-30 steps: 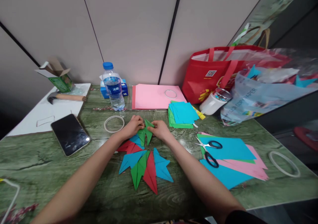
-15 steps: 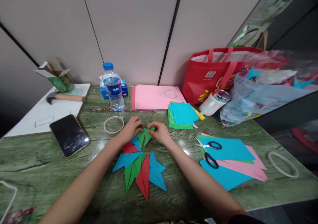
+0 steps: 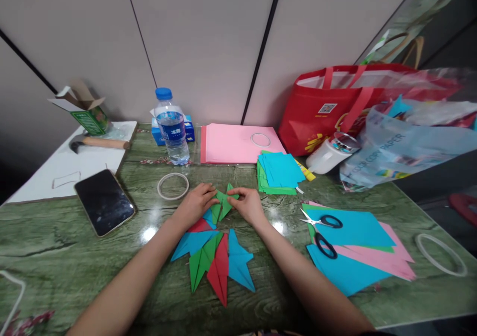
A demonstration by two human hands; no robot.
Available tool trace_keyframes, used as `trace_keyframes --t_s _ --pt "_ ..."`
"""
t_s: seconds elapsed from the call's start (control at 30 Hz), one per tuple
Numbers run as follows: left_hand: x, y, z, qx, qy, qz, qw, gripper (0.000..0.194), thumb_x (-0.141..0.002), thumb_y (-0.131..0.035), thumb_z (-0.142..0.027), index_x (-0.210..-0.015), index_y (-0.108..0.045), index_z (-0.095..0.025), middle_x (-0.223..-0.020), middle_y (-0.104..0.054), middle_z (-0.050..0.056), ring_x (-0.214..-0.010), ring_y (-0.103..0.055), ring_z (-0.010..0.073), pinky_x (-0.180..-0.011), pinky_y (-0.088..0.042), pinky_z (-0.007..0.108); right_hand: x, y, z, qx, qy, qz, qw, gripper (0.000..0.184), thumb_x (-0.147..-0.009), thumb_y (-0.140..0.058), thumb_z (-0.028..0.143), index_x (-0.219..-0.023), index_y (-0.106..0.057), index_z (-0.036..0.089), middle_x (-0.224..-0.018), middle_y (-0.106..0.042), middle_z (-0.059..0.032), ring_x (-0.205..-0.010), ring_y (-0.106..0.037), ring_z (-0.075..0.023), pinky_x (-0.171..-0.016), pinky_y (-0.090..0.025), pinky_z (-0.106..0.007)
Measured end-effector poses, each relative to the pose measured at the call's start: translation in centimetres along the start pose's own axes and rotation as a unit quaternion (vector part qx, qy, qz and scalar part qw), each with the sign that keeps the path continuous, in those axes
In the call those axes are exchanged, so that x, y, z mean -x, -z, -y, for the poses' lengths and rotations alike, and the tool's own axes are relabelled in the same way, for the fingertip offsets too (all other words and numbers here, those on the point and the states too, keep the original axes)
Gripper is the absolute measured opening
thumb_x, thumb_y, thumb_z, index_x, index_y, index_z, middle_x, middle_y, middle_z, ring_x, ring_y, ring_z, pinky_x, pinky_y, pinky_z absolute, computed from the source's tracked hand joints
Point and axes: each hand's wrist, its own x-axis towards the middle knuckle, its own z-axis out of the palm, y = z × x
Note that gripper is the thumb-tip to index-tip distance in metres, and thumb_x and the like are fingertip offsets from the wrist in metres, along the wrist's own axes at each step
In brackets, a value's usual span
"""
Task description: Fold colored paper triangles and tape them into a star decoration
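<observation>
A green folded paper piece point(image 3: 222, 208) with pointed tips is between my hands, just above the arc of folded pieces. My left hand point(image 3: 197, 204) has its fingers together on the piece's left edge. On the other side, my right hand point(image 3: 249, 206) pinches the right part between thumb and forefinger. Below lie a red folded piece point(image 3: 218, 271), a green folded piece point(image 3: 203, 259) and blue folded pieces point(image 3: 238, 261), fanned in a curve. Another red piece point(image 3: 200, 225) is partly hidden by my left hand and wrist.
To the right, scissors point(image 3: 324, 231) lie on coloured sheets point(image 3: 357, 226). Behind are a stack of cut squares point(image 3: 280, 171), pink paper point(image 3: 234, 144), a red bag point(image 3: 305, 112) and a white cup point(image 3: 328, 157). Leftward stand a water bottle point(image 3: 172, 132), a tape roll point(image 3: 173, 187) and a phone point(image 3: 104, 202).
The view has shifted slightly, so most things sit a little farther right. Both hands stay at the green piece, which now appears a bit more spread, with an upright tip visible.
</observation>
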Motion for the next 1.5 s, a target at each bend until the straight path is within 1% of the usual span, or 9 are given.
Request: trace_keyframes --t_s 0.1,0.3,0.4,0.63,0.9,0.97,1.1,1.27,1.5 --pt "0.0 0.0 0.0 -0.002 -0.002 -0.012 1.000 0.023 -0.088 -0.053 -0.028 -0.104 -0.063 -0.015 -0.105 -0.062 0.011 -0.103 -0.057 0.0233 -0.088 -0.050 0.041 -0.1 0.1 -0.2 -0.038 -0.010 0.010 0.999 0.027 -0.066 -0.063 0.030 -0.085 -0.073 0.013 -0.047 -0.052 0.0036 -0.044 -0.047 -0.0109 -0.048 -0.043 -0.023" --pt "-0.3 0.4 -0.3 -0.007 -0.032 -0.044 0.998 0.023 -0.090 -0.049 -0.027 -0.100 -0.065 -0.013 -0.101 -0.064 0.012 -0.099 -0.059 0.0222 -0.083 -0.053 0.039 0.1 0.0 -0.1 -0.126 -0.031 0.023 0.991 0.032 -0.058 -0.069 0.035 -0.081 -0.070 0.012 -0.043 -0.035 0.0096 -0.039 -0.037 -0.0081 -0.044 -0.046 -0.025" --pt "-0.4 0.5 -0.4 -0.023 -0.049 -0.053 0.997 0.022 -0.090 -0.049 -0.026 -0.097 -0.065 -0.012 -0.101 -0.064 0.012 -0.096 -0.060 0.0217 -0.081 -0.054 0.038 0.1 -0.1 -0.1 -0.133 -0.034 0.021 0.990 0.033 -0.057 -0.069 0.037 -0.080 -0.069 0.012 -0.043 -0.033 0.0100 -0.039 -0.034 -0.0075 -0.043 -0.047 -0.026" --pt "-0.3 0.5 -0.4 -0.038 -0.045 -0.051 0.997 0.021 -0.091 -0.048 -0.024 -0.096 -0.065 -0.014 -0.102 -0.063 0.012 -0.095 -0.059 0.0208 -0.078 -0.054 0.037 0.3 -0.1 -0.6 -0.068 0.015 0.011 0.998 0.027 -0.062 -0.067 0.035 -0.079 -0.070 0.014 -0.045 -0.041 0.0063 -0.042 -0.039 -0.0087 -0.043 -0.044 -0.023" --pt "-0.4 0.7 -0.6 -0.063 -0.045 -0.027 0.997 0.023 -0.091 -0.046 -0.025 -0.098 -0.065 -0.013 -0.103 -0.062 0.013 -0.094 -0.060 0.0209 -0.078 -0.055 0.038 0.2 -0.2 -0.9 -0.132 -0.027 0.023 0.991 0.035 -0.058 -0.070 0.040 -0.081 -0.071 0.013 -0.047 -0.042 0.0061 -0.042 -0.039 -0.0089 -0.045 -0.049 -0.026" --pt "-0.4 0.9 -0.7 -0.076 -0.054 -0.007 0.996 0.024 -0.092 -0.045 -0.024 -0.100 -0.064 -0.011 -0.104 -0.063 0.014 -0.097 -0.060 0.0224 -0.080 -0.055 0.038 0.4 -0.1 -0.6 -0.129 -0.020 0.015 0.991 0.034 -0.059 -0.069 0.039 -0.081 -0.071 0.013 -0.047 -0.042 0.0060 -0.042 -0.038 -0.0085 -0.044 -0.048 -0.026" --pt "-0.2 1.2 -1.0 -0.098 -0.076 0.024 0.992 0.027 -0.093 -0.042 -0.021 -0.105 -0.061 -0.008 -0.104 -0.063 0.015 -0.109 -0.056 0.0262 -0.088 -0.053 0.043 0.8 0.0 0.0 -0.063 0.023 -0.007 0.998 0.029 -0.060 -0.069 0.036 -0.079 -0.071 0.014 -0.053 -0.052 0.0024 -0.045 -0.042 -0.0092 -0.041 -0.042 -0.022" --pt "0.1 0.8 -0.9 -0.075 -0.066 0.012 0.995 0.028 -0.094 -0.039 -0.022 -0.106 -0.061 -0.011 -0.104 -0.062 0.014 -0.116 -0.052 0.0247 -0.092 -0.052 0.041 0.9 0.0 0.4 -0.065 -0.011 0.002 0.998 0.029 -0.062 -0.069 0.036 -0.080 -0.072 0.014 -0.042 -0.049 0.0044 -0.040 -0.046 -0.0111 -0.040 -0.039 -0.022" --pt "0.3 0.5 -0.8 -0.092 -0.057 -0.001 0.994 0.030 -0.095 -0.037 -0.026 -0.106 -0.061 -0.011 -0.109 -0.060 0.015 -0.111 -0.056 0.0241 -0.089 -0.053 0.040 1.1 -0.1 0.4 -0.086 -0.005 -0.004 0.996 0.027 -0.061 -0.069 0.034 -0.079 -0.071 0.014 -0.046 -0.056 0.0021 -0.042 -0.053 -0.0139 -0.041 -0.042 -0.024"
